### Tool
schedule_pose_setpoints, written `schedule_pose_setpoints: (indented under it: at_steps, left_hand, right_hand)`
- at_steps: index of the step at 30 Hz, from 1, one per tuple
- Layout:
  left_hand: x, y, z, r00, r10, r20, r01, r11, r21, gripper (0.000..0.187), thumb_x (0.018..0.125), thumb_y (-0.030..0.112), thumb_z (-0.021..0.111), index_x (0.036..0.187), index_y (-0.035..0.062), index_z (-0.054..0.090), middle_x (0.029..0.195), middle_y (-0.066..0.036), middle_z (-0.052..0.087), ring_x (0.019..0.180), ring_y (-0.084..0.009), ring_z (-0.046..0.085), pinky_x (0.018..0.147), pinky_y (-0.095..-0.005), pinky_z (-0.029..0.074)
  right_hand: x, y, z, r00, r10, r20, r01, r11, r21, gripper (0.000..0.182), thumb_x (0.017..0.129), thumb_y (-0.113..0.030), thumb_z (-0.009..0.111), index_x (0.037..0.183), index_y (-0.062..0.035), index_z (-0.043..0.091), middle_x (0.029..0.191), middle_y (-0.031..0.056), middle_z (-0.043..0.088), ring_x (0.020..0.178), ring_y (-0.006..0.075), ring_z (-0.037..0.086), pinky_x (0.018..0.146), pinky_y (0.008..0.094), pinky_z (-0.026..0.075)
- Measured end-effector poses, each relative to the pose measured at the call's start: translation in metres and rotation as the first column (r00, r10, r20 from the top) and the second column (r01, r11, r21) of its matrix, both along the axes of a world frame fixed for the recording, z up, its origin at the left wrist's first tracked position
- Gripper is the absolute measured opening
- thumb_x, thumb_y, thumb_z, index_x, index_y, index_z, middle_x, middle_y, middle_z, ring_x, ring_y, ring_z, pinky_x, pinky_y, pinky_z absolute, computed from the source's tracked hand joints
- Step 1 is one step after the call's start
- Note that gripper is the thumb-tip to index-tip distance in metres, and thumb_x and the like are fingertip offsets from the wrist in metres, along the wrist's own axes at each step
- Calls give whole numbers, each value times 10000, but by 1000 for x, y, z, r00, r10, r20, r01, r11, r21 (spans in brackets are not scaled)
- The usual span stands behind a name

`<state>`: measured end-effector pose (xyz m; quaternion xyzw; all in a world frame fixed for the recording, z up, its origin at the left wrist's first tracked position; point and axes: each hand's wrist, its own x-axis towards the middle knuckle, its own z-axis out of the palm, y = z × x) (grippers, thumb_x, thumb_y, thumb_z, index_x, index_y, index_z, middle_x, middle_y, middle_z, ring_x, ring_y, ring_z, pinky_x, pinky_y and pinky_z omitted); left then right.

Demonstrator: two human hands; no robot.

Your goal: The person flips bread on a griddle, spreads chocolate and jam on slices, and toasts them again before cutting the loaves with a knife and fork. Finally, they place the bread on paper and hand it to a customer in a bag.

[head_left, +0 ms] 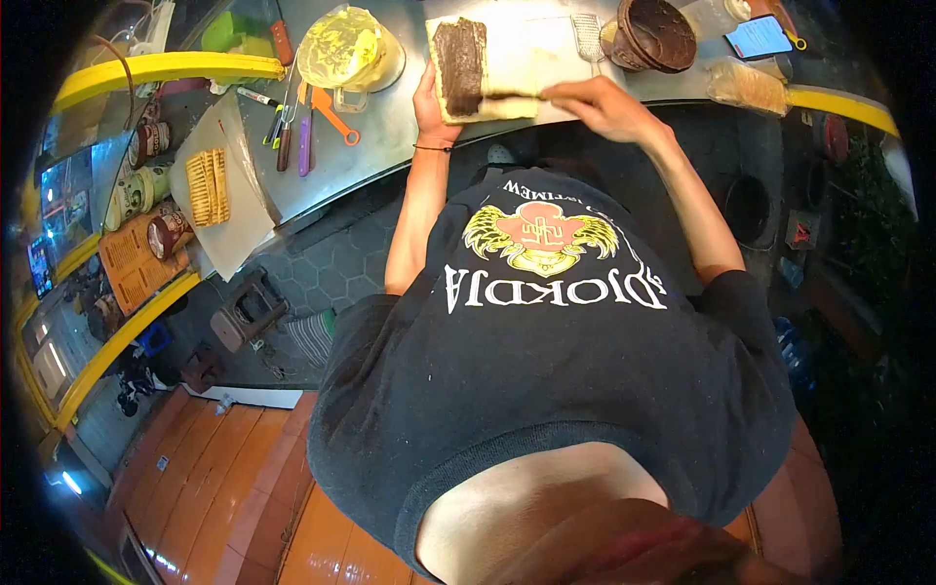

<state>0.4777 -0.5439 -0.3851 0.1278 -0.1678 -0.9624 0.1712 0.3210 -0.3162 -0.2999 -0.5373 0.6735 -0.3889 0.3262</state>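
Note:
A bread slab (441, 73) lies at the counter's front edge, its left part coated in dark brown spread (462, 58). My left hand (429, 105) grips the bread's left side, thumb along the edge and the other fingers mostly hidden. With closed fingers, my right hand (600, 105) holds a spreading knife (512, 97). Its brown-smeared blade points left, over the bread's near end. A pale strip of bread shows just below the blade. Behind my right hand stands a brown tub (624, 44) with dark spread round its inside.
A tub of yellow spread (349, 49) stands left of the bread. Knives, one with a purple handle (305, 146), lie near it. Cut toast (207, 185) rests on white paper (239, 229). A grater (588, 39), phone (759, 37) and bagged loaf (748, 88) are to the right.

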Motion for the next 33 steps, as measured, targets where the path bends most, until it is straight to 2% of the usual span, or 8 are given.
schedule_pose_setpoints:
  at_steps: [7, 11, 15, 19, 25, 28, 30, 33]
  left_hand:
    - [0, 0, 9, 995, -17, 102, 30, 991, -130, 464, 1036, 338, 311, 1391, 64, 430, 1345, -129, 542, 1200, -299, 550, 1054, -459, 417]
    - [-2, -10, -8, 1000, -21, 13, 22, 998, -52, 470, 1036, 344, 307, 1387, 62, 443, 1348, -142, 541, 1216, -319, 537, 1062, -483, 404]
    - [1, -11, -9, 983, -58, 173, 57, 998, 9, 491, 1023, 379, 345, 1354, 40, 473, 1303, -146, 573, 1175, -323, 561, 1025, -471, 435]
    - [3, -16, -9, 993, -109, 51, 106, 992, 63, 479, 1031, 356, 326, 1356, 34, 469, 1299, -154, 572, 1171, -324, 564, 1032, -476, 432]
    - [0, -16, 0, 970, -84, 226, 105, 991, -82, 471, 1036, 350, 315, 1360, 42, 463, 1322, -135, 555, 1172, -309, 566, 1010, -464, 459]
    - [-7, -23, 8, 988, -98, 120, 113, 985, -130, 451, 1031, 324, 327, 1378, 62, 446, 1322, -118, 562, 1165, -293, 574, 999, -444, 471]
    - [-12, -26, 13, 996, -86, 23, 88, 990, -113, 449, 1030, 260, 316, 1431, 70, 378, 1375, -117, 515, 1213, -272, 539, 1032, -420, 441]
    - [-28, -16, 27, 991, 82, 102, -27, 892, -452, 478, 1030, 254, 322, 1460, 45, 327, 1426, -116, 451, 1276, -248, 481, 1072, -402, 398]
  right_hand:
    - [32, 3, 19, 987, 139, -78, -135, 989, 59, 291, 928, -145, 550, 1181, -38, 644, 1025, 210, 682, 916, 314, 680, 834, 380, 504]
    - [15, 9, 2, 990, -135, -46, 131, 988, -83, 293, 914, -127, 545, 1183, -59, 640, 986, 222, 672, 884, 368, 656, 795, 411, 509]
    - [32, 12, 29, 953, 217, -210, -150, 944, 295, 295, 896, -95, 531, 1165, -58, 646, 1035, 201, 686, 945, 332, 674, 840, 423, 510]
    - [-1, 12, 4, 990, -116, -79, 115, 993, -18, 278, 934, -147, 536, 1155, -22, 652, 1081, 186, 684, 991, 321, 669, 883, 378, 509]
    - [17, 11, 16, 977, 211, -32, -207, 974, 96, 296, 940, -133, 539, 1182, 22, 611, 1077, 219, 667, 988, 342, 654, 889, 398, 483]
    - [11, 13, -21, 997, 57, -51, -68, 965, -255, 295, 953, -159, 550, 1179, 15, 627, 861, 166, 706, 741, 237, 681, 696, 348, 526]
    - [11, 7, -6, 825, -325, 462, 303, 945, 124, 288, 966, -198, 560, 1154, -2, 655, 579, 15, 552, 459, 86, 498, 450, 255, 422]
    - [17, -13, -17, 560, -422, 713, 499, 859, 116, 257, 963, -215, 569, 1115, -49, 693, 552, -79, 405, 404, 12, 362, 365, 199, 289]
